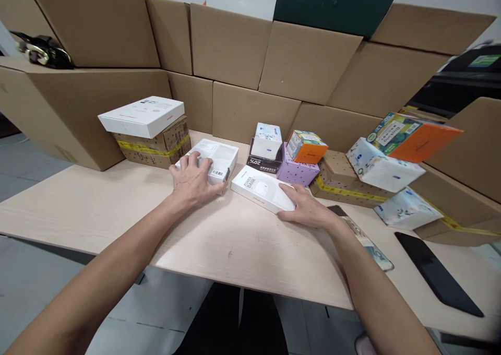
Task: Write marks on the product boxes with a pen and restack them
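Observation:
My left hand [194, 180] rests over a white box [219, 154] with small print and a barcode on it. Its fingers are bent across the top, and the thumb lies at the near right corner. Just to the right, a flat white power bank box [256, 185] lies on the table, its lettering facing up. My right hand [305, 204] grips that box by its right end, fingers on the top and far side, thumb at the near edge. A narrow gap separates the two boxes.
At left, a white box [146, 115] sits on a taped carton [156, 149]. Tissue packs [385, 164], an orange box [420, 135] and a purple box [297, 167] stand at the back and right. A black phone-like slab [436, 271] lies right. Cardboard walls [250, 109] enclose the table.

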{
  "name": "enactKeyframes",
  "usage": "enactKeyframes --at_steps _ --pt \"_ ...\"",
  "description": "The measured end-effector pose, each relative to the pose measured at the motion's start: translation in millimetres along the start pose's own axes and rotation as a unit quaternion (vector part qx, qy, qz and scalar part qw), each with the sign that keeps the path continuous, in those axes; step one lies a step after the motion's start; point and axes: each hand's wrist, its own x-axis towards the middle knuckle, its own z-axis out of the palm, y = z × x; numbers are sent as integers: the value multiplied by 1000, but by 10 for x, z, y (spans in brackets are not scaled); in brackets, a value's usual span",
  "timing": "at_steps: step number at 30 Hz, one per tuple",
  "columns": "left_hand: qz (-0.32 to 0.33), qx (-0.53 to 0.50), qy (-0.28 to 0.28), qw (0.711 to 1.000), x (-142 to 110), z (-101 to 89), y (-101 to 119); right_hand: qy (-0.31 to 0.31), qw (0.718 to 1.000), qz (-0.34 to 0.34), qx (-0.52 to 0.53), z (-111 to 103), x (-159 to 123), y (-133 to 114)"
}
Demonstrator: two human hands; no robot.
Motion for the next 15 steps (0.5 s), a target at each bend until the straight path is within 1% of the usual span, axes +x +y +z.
enactKeyframes --at_steps 3,6,8,10,12,13,15 --pt "-8 -13 -30 999 -60 -41 20 6 1000 15 6 -5 -3 39" --pt "-13 -32 -53 998 -57 -34 -7 -6 1000 21 8 -28 -9 29" --pt "-2 -44 -55 998 -43 -16 -32 -20 1000 16 14 -77 -41 3" --pt "9 -53 -46 997 -33 2 -44 -14 999 4 35 -165 -106 -21" --pt "10 -58 -36 998 -33 18 -40 32 996 -24 78 -284 -190 -28" --pt "7 -58 -30 998 -36 27 -33 71 991 -39 107 -348 -229 -21" --pt "3 -59 -18 998 -47 42 -8 172 970 -56 163 -472 -273 13"
